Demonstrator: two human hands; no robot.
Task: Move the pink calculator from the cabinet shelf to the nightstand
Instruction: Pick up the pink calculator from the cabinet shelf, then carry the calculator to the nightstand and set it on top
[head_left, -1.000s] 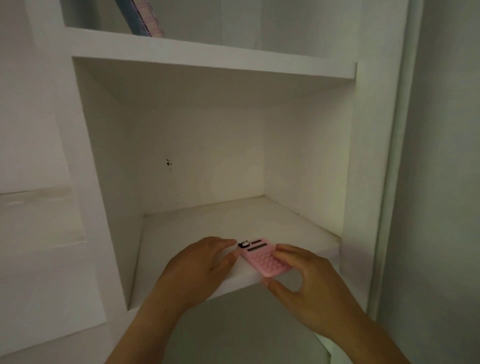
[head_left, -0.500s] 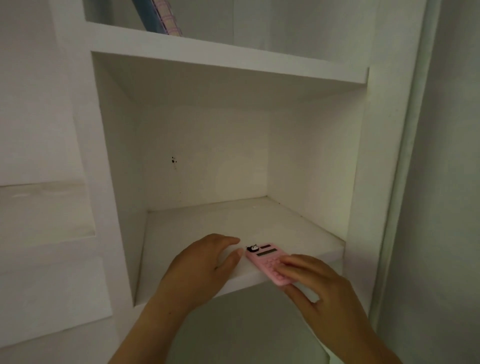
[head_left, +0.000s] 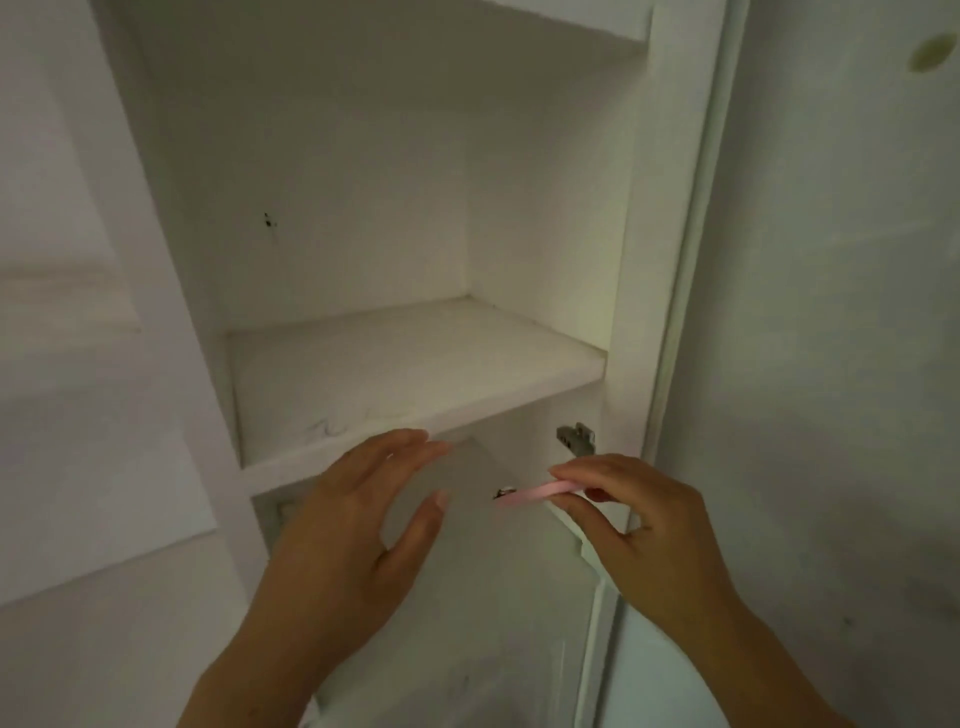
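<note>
dim, flat indoor light, greyish cast. faint warm glow on cabinet wall (head_left: 545, 249) above right hand (head_left: 649, 535). soft shadow under shelf (head_left: 405, 364) just above left hand (head_left: 358, 525). mild blur overall; straight edges bow near borders.

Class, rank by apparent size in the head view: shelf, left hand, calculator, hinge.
1. shelf
2. left hand, enlarged by nearness
3. calculator, seen edge-on, and hinge: too alike to rank

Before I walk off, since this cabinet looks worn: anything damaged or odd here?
Dark specks mark the cabinet back wall, grey scuffs streak the shelf front, a yellowish stain spots the right-hand wall. The pink calculator, edge-on, shows no damage.
</note>
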